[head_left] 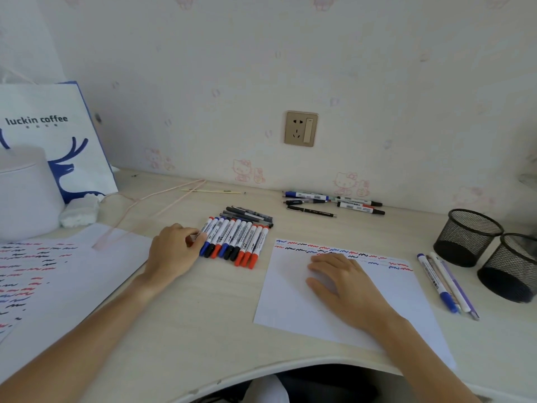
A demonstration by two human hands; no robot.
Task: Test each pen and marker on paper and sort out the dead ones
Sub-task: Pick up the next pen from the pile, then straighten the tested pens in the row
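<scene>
A light wooden desk [203, 309] is being seen from above, against a wall papered with pale cartoon cats. A row of white-barrelled markers with blue, black and red caps [232, 241] is lying side by side near the middle of the desk, with several dark grey pens [247, 215] lying just behind the row. The left hand [171, 251] is being held at the left end of this row; its fingers are curled and the leftmost marker is being pinched between the thumb and the fingertips.

A white sheet of paper with short red, blue and black wavy test lines along its top edge [334, 289] is lying to the right of the row. The right hand [340, 280] is being rested flat on this sheet, with fingers spread and straight, and nothing is being held in it.

A second group of markers and pens [331, 202] is lying further back, close to the wall. A few more pens, one with a blue cap [446, 286], are lying at the right of the sheet, just beside two black wire mesh cups [491, 251]. At the left, another white sheet covered with many test lines [35, 274] is lying near a white paper bag with blue print [52, 132].
</scene>
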